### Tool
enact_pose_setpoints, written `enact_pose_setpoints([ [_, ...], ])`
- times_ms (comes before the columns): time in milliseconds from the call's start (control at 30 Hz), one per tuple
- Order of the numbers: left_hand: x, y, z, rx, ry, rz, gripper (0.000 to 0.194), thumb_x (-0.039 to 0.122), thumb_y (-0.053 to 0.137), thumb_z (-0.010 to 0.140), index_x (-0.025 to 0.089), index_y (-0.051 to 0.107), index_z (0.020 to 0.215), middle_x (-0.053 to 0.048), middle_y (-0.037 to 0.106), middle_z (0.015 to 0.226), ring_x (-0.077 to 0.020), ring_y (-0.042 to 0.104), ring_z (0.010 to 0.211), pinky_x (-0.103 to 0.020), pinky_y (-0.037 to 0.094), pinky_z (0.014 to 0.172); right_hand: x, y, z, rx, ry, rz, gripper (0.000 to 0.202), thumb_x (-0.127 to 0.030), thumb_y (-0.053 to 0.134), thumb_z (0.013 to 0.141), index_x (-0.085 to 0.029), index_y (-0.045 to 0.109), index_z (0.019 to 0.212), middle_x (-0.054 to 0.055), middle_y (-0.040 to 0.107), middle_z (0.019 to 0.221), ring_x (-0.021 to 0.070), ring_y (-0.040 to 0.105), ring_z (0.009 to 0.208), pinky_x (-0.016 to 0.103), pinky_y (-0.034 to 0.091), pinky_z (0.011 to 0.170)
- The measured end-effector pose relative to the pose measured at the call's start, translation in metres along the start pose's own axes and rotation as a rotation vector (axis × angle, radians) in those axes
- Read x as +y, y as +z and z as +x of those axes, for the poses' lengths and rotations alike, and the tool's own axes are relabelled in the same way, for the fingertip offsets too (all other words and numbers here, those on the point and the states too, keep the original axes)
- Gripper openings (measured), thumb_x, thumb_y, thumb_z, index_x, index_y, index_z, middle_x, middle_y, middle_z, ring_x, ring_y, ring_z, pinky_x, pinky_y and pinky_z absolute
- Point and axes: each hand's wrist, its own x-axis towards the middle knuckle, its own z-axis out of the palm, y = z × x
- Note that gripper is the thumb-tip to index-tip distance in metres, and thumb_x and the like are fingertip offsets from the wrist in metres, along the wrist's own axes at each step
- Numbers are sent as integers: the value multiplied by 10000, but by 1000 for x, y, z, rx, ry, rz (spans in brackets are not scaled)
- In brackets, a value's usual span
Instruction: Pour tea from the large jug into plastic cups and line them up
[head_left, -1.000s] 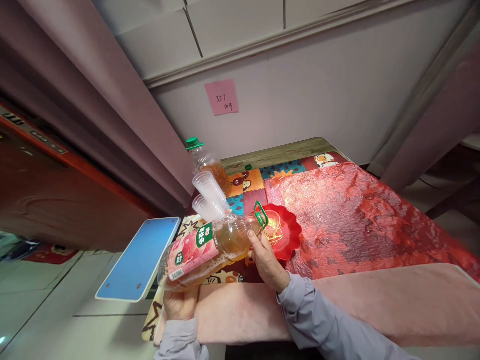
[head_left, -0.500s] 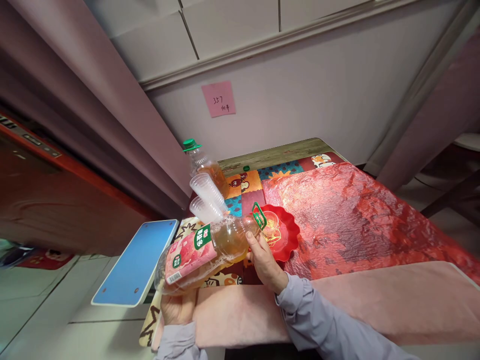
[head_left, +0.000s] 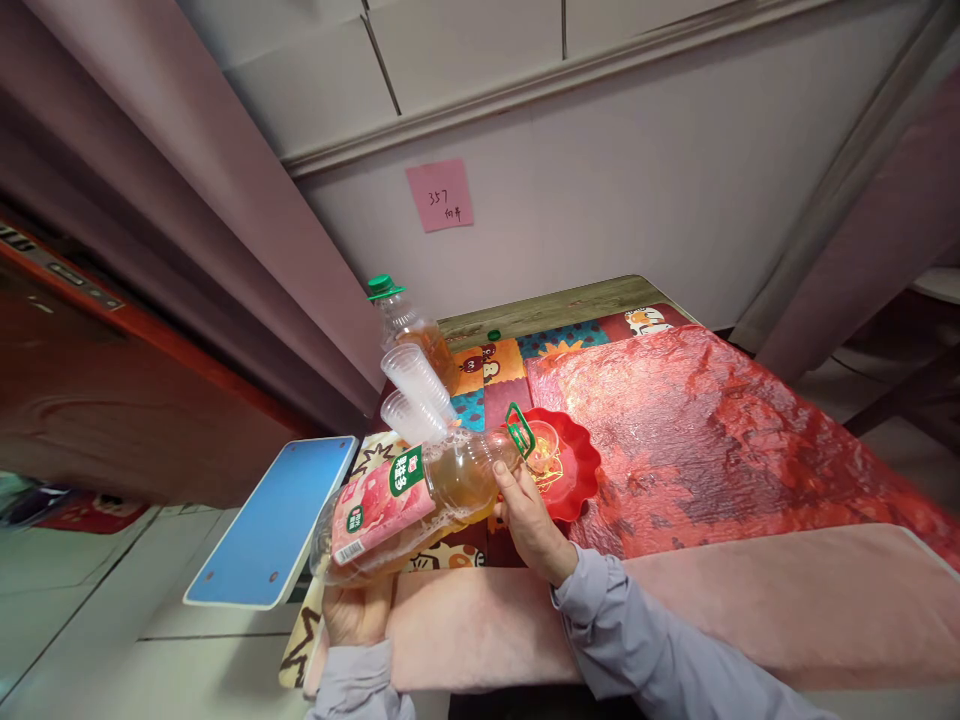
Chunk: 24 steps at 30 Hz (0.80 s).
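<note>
A large clear juice bottle with a pink and green label lies tilted nearly on its side, its neck to the right. My right hand grips it near the neck, thumb on the side facing me. From below, my left hand holds up the bottle's base; most of its fingers are hidden behind the bottle. The green ring handle and the mouth are over a red scalloped tray. Inside the tray is a round clear rim, which looks like a cup. Pale yellow liquid fills part of the bottle.
Two stacks of clear plastic cups lean behind the bottle. Beyond them stands a second bottle with a green cap. A loose green cap lies farther back. Shiny red film covers the table's right side; a blue board is at left.
Both hands and the tilted bottle stay almost where they were. Only a slight shift of the whole view shows.
</note>
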Motion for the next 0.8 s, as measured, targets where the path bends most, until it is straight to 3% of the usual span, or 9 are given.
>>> enact_pose_setpoints([
  [100, 0, 0, 0, 5, -14, -39, 887, 336, 841, 873, 331, 474, 1681, -106, 498, 1735, -365, 508, 1566, -501, 479, 1243, 0, 1, 0, -8, 0, 18, 679, -697, 847, 836, -265, 686, 1333, 63, 784, 1297, 230, 752, 1039, 301, 639, 717],
  [267, 0, -3, 3, -66, 18, -55, 929, 294, 899, 799, 280, 520, 1647, -156, 556, 1679, -375, 611, 1475, -481, 554, 1167, 0, 1, 0, -8, 1, 18, 680, -694, 848, 834, -265, 691, 1339, 70, 783, 1320, 238, 758, 1029, 296, 631, 677],
  [433, -1, 5, -1, 16, 18, 3, 844, 320, 868, 857, 348, 542, 1634, -88, 528, 1715, -358, 537, 1542, -470, 505, 1210, 2, -1, 1, 4, -2, 0, 650, -678, 838, 852, -264, 699, 1333, 73, 788, 1301, 238, 756, 1026, 275, 601, 627],
  [567, -1, 7, -2, 58, 15, 13, 866, 354, 885, 835, 340, 547, 1632, -95, 499, 1736, -386, 470, 1585, -498, 473, 1237, 2, -2, 1, -5, -4, -12, 603, -666, 821, 876, -272, 705, 1318, 65, 795, 1279, 223, 752, 986, 272, 590, 609],
  [700, 0, 4, -2, 63, -2, -19, 994, 309, 922, 784, 349, 485, 1676, -105, 456, 1761, -401, 413, 1616, -530, 434, 1264, 3, -2, 1, -13, -1, -7, 623, -691, 814, 870, -285, 694, 1327, 60, 784, 1326, 231, 755, 1032, 277, 603, 625],
  [800, -1, -1, -2, 30, -9, -33, 934, 315, 874, 844, 360, 469, 1685, -91, 465, 1755, -376, 450, 1600, -519, 451, 1257, 2, -2, 1, -11, 3, -1, 640, -708, 821, 858, -287, 697, 1324, 55, 787, 1311, 230, 757, 1040, 281, 617, 654],
])
